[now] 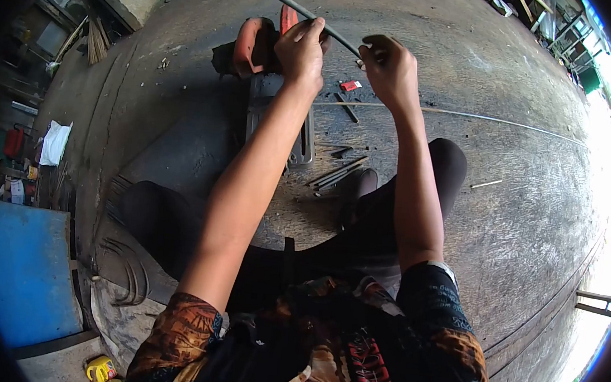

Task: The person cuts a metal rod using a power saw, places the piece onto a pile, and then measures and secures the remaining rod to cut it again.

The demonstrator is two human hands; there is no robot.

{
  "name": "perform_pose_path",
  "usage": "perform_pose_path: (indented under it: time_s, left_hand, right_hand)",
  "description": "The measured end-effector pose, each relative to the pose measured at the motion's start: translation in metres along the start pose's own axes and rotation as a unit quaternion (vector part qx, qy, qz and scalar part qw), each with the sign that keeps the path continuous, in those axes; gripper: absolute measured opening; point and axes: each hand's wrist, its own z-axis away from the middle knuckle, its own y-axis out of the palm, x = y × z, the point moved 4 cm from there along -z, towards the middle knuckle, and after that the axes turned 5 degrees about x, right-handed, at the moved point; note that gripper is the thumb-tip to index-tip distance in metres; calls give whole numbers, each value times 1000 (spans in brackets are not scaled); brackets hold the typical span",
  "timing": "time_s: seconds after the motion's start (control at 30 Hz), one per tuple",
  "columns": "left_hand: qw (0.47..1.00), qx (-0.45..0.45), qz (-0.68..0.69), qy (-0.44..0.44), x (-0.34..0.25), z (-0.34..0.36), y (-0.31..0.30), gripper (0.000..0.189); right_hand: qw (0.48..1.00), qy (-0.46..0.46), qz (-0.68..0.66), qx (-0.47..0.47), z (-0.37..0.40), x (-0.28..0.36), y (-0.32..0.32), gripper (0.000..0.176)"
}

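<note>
Two-handed grip on the rod [288, 4]

Left hand [303, 53] grasped it near mid-length; right hand [393, 67] pinched its lower end, raised by the red machine [251, 46]. Handling or checking appeared under way; the next move called for steady support. Short rods [337, 174] lay on the worn floor [513, 200]; a blue panel [21, 269] stood leftward.

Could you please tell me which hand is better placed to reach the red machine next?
Probably the left hand: it appears close beside the red machine, while the right hand is farther off, at one end of the rod. Both hold it, so the left would release first.
</note>
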Motion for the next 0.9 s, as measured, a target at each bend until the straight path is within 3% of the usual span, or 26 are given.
perform_pose_path:
  time_s: [0.07, 0.1, 0.33, 0.37, 0.43, 0.47, 0.53, 0.57, 0.67, 0.7, 0.77, 0.9]
  left_hand:
    - [999, 33, -26, 22, -5, -3, -4, 9]
    - [999, 31, -26, 26, -9, -2, -6, 9]
    - [994, 57, -79, 44, -43, -1, -18, 14]
    - [981, 88, -130, 114, -49, -7, -24, 17]
    - [914, 113, -315, 229, -77, 4, -32, 26]
    - [913, 100, -320, 233, -90, 6, -41, 26]
    - [711, 127, -534, 439, -117, 27, -46, 33]
    - [678, 155, -547, 466, -125, 34, -53, 41]
    - [544, 195, -703, 415, -144, 40, -87, 56]
    - [540, 179, -712, 411, -155, 45, -98, 56]
    - [457, 162, -798, 359, -173, 49, -118, 66]
    - [408, 135, -841, 328, -202, 61, -150, 73]
  right_hand:
    - [982, -173, 50, -63, 0, 5, 7, 23]
    - [979, -190, 56, -39, 0, 5, 14, 27]
    - [985, -167, 40, -7, -3, 21, 40, 21]
    - [984, -174, 36, -1, -6, 23, 44, 21]
    - [986, -159, 15, 38, -10, 26, 56, 21]
    - [985, -165, 9, 49, -12, 30, 64, 21]
    - [986, -124, -77, 85, -18, 41, 84, 19]
    - [979, -137, -104, 113, -29, 36, 102, 19]
    - [959, -190, -97, 189, -35, 76, 131, 20]
    - [953, -199, -105, 203, -33, 86, 141, 20]
    - [924, -177, -180, 287, -30, 105, 162, 23]
    - [903, -143, -253, 316, -16, 117, 207, 30]
